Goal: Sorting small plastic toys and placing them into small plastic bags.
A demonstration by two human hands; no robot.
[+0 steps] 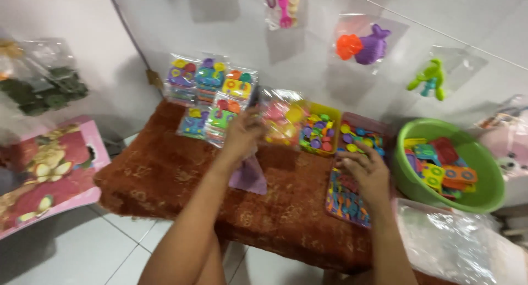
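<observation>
Gripping a clear toy packet (278, 117) with left hand (242, 135); right hand (367, 170) fingers curled over small plastic pieces (357, 137). Probably light, crinkly, slippery; best pinched by an edge.

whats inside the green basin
The green basin holds a pile of flat toy pieces in orange, red, yellow, teal and green. Only the top layer shows; whatever lies under the pile and the basin's bottom are covered.
</observation>
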